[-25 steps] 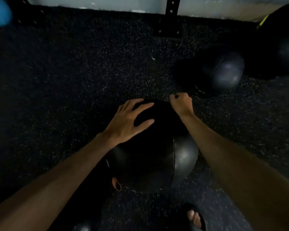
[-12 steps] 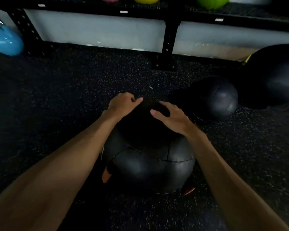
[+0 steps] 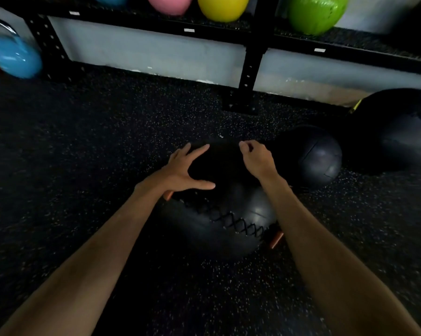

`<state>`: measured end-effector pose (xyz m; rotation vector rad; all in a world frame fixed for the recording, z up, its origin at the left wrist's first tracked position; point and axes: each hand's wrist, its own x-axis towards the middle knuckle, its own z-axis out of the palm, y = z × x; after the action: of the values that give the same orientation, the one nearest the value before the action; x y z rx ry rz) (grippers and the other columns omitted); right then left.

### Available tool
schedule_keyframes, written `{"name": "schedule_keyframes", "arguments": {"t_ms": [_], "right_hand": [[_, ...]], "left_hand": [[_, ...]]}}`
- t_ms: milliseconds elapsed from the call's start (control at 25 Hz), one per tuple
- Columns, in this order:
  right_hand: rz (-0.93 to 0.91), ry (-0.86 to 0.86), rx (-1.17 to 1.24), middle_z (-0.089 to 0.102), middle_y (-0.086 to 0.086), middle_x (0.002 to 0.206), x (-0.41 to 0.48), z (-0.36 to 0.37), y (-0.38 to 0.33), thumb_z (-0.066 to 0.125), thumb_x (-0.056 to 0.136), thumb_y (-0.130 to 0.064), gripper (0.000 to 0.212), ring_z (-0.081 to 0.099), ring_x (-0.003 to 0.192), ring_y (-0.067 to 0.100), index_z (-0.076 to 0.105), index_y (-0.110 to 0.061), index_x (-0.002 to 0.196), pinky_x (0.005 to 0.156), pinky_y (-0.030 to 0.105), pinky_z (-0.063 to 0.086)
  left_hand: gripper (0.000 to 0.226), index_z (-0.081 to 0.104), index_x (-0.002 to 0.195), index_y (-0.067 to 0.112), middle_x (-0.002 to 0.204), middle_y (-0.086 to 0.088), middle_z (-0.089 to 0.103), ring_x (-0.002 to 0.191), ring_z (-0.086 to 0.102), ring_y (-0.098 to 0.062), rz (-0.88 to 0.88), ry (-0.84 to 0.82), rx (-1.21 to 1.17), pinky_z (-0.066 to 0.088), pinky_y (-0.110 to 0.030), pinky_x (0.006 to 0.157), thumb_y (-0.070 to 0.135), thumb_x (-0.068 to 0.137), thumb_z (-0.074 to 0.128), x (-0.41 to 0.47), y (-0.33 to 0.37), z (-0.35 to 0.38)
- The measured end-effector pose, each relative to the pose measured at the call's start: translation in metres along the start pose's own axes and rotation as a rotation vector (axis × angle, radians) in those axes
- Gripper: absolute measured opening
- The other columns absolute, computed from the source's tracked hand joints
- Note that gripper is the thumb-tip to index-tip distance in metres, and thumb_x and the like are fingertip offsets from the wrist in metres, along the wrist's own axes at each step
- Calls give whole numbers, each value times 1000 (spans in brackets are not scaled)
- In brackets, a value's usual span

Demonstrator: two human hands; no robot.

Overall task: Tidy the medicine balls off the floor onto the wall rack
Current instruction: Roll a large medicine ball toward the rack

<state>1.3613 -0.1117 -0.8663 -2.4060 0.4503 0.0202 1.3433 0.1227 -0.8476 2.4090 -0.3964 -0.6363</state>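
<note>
i'm holding my left hand (image 3: 187,173) open over the medicine ball (image 3: 228,221) at 11 o'clock; right hand (image 3: 258,158) at 1, grip unclear. looking heavy: i'm favouring its underside.

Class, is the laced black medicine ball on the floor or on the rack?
On the floor: the medicine ball lies on speckled matting, below the rack.

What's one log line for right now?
phase: grasping big black ball | left hand: spread on top | right hand: fingers curled on top | smaller ball, large ball: on floor, right | rack: ahead
</note>
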Motion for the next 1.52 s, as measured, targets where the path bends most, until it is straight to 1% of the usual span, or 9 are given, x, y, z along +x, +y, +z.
{"name": "schedule_keyframes", "arguments": {"t_ms": [160, 280, 440, 560, 760, 920, 1160, 1360, 1520], "right_hand": [[-148, 181, -2, 34, 12, 158, -49, 18, 5, 48, 99, -49, 57, 26, 148, 32, 41, -23, 149, 120, 53, 21], [-262, 258, -20, 23, 10, 163, -78, 39, 9, 51, 97, -52, 63, 12, 153, 29, 37, -23, 151, 125, 50, 10], [-364, 365, -105, 20, 6, 165, -79, 56, 23, 43, 98, -63, 67, 9, 155, 23, 34, -26, 153, 125, 47, 6], [-335, 346, -78, 21, 7, 165, -48, 49, 20, 40, 98, -64, 67, 10, 154, 25, 33, -28, 154, 125, 49, 8], [-147, 258, 52, 32, 11, 160, 43, 19, -5, 41, 99, -61, 64, 19, 151, 32, 38, -26, 152, 123, 54, 7], [-275, 411, 32, 36, 11, 156, 39, 29, 11, 46, 100, -48, 53, 29, 146, 32, 45, -23, 146, 120, 54, 21], [-258, 374, 9, 14, 3, 167, 51, 36, 45, 37, 101, -59, 62, 8, 154, 26, 21, -39, 157, 120, 58, 19], [-59, 231, 144, 12, 6, 167, 78, 4, 52, 36, 100, -61, 64, 12, 152, 34, 17, -41, 157, 119, 58, 22], [-91, 285, -35, 30, 15, 158, 72, -31, 74, 47, 99, -43, 59, 24, 147, 35, 32, -25, 153, 118, 55, 25]], "left_hand": [[82, 52, 137, 32, 138, -12, 46, 132, 42, -33, -70, 465, 29, 40, -56, 106, 80, 71, 62, 45, 7, 1], [39, 59, 118, 16, 126, -14, 50, 122, 48, -34, -125, 772, 142, 43, -55, 97, 47, 95, 57, 68, 24, 4], [33, 55, 113, 12, 123, -12, 50, 112, 54, -28, 121, 926, 1, 51, -51, 94, 41, 97, 57, 55, 1, 20], [49, 52, 131, 17, 145, -9, 40, 135, 39, -26, 284, 898, 164, 37, -41, 109, 47, 94, 60, 18, -22, 59], [75, 29, 155, 32, 162, -13, 15, 149, 18, -31, 323, 741, 351, 31, -55, 116, 55, 91, 62, 37, -24, 85], [75, 39, 149, 31, 146, -19, 28, 134, 30, -33, 281, 813, 245, 40, -50, 110, 55, 84, 69, 89, -6, 55], [64, 48, 129, 16, 134, -19, 47, 124, 44, -37, -7, 971, 330, 44, -54, 94, 64, 88, 54, 144, 31, 43], [96, 7, 160, 24, 166, -17, -2, 153, -4, -35, 95, 613, 353, 2, -68, 115, 69, 88, 51, 158, 59, 59], [100, 1, 160, 30, 167, -14, -8, 153, -10, -32, -5, 504, 344, 5, -71, 115, 69, 85, 56, 171, 83, 34]]}}
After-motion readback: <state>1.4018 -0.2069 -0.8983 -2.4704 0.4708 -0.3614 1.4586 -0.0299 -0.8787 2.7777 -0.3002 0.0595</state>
